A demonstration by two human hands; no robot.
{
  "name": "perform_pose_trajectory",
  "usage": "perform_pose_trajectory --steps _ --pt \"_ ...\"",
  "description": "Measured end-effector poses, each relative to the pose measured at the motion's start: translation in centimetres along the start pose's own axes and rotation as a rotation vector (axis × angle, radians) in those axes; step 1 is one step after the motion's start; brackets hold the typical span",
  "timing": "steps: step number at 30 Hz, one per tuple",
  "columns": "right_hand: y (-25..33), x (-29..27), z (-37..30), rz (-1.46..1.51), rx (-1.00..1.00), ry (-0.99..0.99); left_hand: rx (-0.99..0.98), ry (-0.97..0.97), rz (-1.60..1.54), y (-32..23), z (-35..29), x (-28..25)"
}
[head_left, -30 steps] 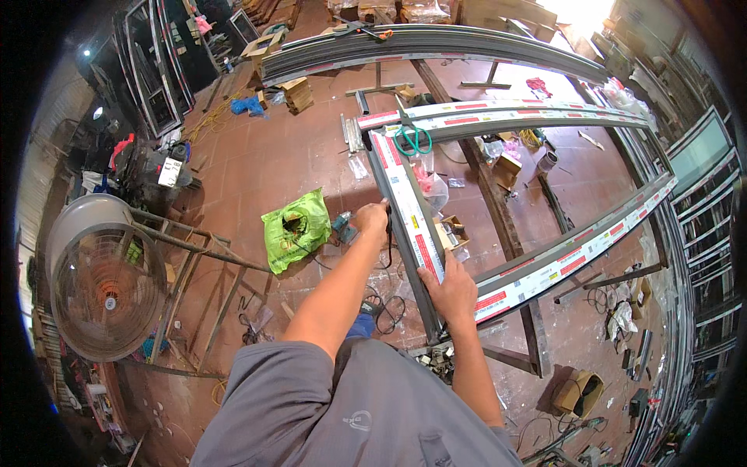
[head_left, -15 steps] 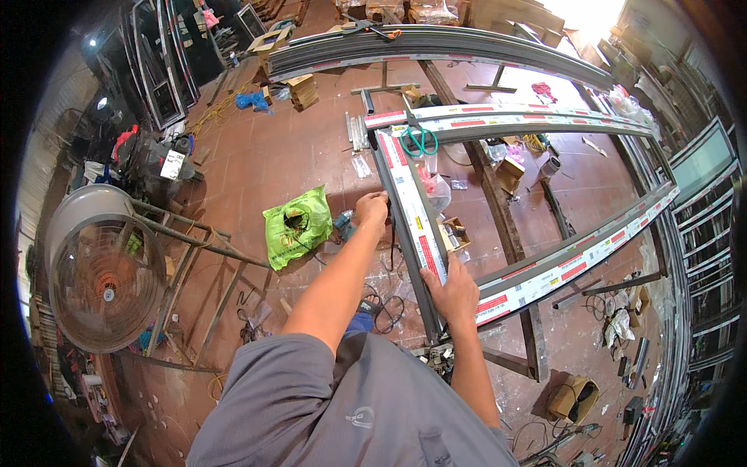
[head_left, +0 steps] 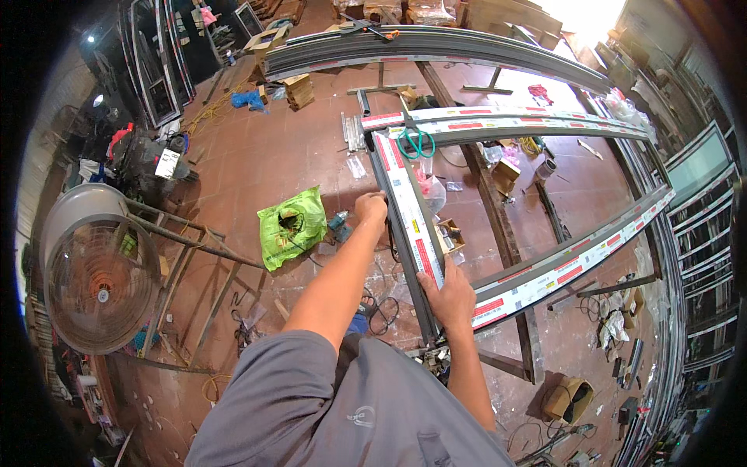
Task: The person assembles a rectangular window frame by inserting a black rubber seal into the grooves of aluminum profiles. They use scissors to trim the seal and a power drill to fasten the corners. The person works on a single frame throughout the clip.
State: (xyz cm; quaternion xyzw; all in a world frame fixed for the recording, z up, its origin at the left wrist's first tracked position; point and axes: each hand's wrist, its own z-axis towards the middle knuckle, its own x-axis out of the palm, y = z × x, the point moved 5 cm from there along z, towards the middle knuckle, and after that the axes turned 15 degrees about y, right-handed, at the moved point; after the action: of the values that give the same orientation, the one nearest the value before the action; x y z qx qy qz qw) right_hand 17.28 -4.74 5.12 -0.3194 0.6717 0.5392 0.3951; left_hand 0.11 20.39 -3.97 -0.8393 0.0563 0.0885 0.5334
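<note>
A long metal frame, seemingly for a door or window, lies raised above the floor, its near-left rail [head_left: 406,194] covered in white and red printed film. My left hand [head_left: 371,208] is closed against this rail's outer edge; whatever its fingers hold is hidden. Nearer my body, my right hand [head_left: 450,294] grips the same rail close to the corner, thumb on top and fingers over the inner side. Green-handled scissors [head_left: 416,142] lie on the frame's far-left corner.
Dark support beams [head_left: 498,210] run under the frame. On the floor to the left are a green bag [head_left: 292,226], a power drill [head_left: 339,226] and loose cables. A large fan [head_left: 101,272] stands at far left. Stacked profiles [head_left: 436,45] with a clamp lie at the back.
The whole view has shifted slightly, so things sit a little further left. Both hands keep nearly the same places on the frame.
</note>
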Motion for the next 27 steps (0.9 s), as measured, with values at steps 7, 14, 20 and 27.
perform_pose_trajectory --steps 7,14,20,27 --pt "0.1 -0.2 0.1 0.018 0.005 0.01 -0.133 -0.112 0.104 -0.3 2.2 0.8" --pt "0.7 -0.4 0.5 0.033 0.001 0.027 -0.014 -0.086 0.184 -0.6 2.6 -0.3" --pt "0.6 -0.4 0.2 0.027 0.046 0.049 0.083 -0.07 0.056 -0.3 2.8 -0.4" --pt "0.6 -0.2 0.4 0.007 0.08 0.091 -0.003 -0.025 -0.133 -2.1 6.4 -1.1"
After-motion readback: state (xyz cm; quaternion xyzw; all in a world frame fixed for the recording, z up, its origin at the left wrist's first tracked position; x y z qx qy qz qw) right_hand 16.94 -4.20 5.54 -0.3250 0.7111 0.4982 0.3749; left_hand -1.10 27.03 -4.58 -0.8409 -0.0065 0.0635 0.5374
